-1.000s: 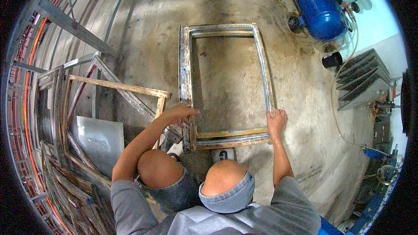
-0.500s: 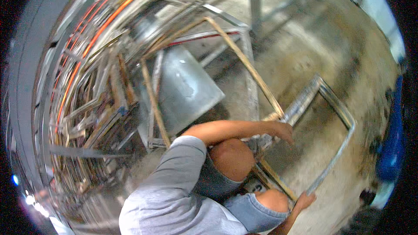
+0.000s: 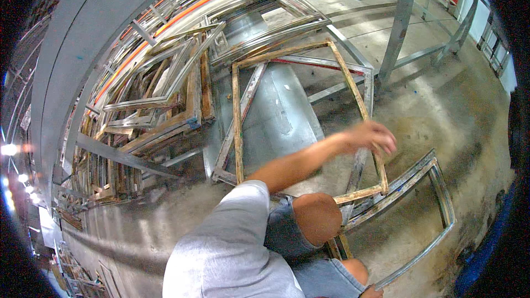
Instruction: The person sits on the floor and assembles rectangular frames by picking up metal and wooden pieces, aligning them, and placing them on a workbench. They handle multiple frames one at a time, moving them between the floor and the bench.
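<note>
My left hand (image 3: 371, 137) is stretched out over the right bar of a light wooden frame (image 3: 239, 132). Its fingers are apart, somewhat smeared, and I see nothing held in them. The wooden frame lies tilted across a grey rectangular frame (image 3: 368, 91) on the floor. By my knees stands a smaller weathered frame (image 3: 444, 198), its far bar passing beneath the wooden frame's lower corner. At the lower edge, my right hand (image 3: 372, 292) grips the near end of this weathered frame; most of that hand is cut off.
A smooth metal sheet (image 3: 284, 110) lies beneath the frames. Stacked old frames (image 3: 193, 91) crowd the left, beside a grey beam (image 3: 83, 38). Steel legs (image 3: 402, 22) stand at the far right. An orange strip (image 3: 204, 3) runs behind the stacks.
The head view has swung, so the scene sits lower and further right. My left hand has come up from beside the smaller frame's far bar to above the wooden frame. The right hand stays at its corner.
</note>
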A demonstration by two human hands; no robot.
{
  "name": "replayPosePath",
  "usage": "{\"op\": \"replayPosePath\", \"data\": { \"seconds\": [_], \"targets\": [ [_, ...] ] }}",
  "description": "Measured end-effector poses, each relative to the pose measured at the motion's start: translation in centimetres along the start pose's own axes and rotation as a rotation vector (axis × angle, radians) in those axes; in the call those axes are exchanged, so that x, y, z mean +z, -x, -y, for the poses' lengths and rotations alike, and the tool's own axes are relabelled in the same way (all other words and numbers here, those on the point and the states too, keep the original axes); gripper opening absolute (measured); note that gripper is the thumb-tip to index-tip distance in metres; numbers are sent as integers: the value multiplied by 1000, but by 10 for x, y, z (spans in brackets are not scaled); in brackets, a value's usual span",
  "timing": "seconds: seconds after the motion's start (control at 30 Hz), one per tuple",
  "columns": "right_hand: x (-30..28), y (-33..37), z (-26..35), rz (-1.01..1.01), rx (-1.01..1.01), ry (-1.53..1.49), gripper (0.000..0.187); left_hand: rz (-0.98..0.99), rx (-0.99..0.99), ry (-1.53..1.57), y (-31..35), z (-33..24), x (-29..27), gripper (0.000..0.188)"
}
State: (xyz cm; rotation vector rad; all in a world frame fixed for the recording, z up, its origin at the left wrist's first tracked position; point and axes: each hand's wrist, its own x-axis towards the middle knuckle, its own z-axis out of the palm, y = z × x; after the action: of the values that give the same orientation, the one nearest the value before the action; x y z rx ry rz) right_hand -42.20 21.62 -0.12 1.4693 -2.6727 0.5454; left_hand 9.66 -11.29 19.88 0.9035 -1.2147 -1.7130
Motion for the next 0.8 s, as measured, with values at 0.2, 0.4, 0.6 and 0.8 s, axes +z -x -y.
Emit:
{"op": "replayPosePath", "data": {
  "seconds": [0.2, 0.4, 0.6, 0.8],
  "targets": [
    [6, -1, -22, 172, 100, -73, 48, -1092, 418, 2, 130, -6, -268, 17],
    [-16, -10, -7, 58, 384, -171, 46, -1553, 269, 94, 296, -43, -429, 53],
    [26, -10, -62, 66, 397, -145, 61, -1609, 142, 147, 340, -56, -495, 65],
    [-10, 17, -56, 88, 167, -200, 50, -1431, 398, 343, 331, -45, -510, 61]
  ]
}}
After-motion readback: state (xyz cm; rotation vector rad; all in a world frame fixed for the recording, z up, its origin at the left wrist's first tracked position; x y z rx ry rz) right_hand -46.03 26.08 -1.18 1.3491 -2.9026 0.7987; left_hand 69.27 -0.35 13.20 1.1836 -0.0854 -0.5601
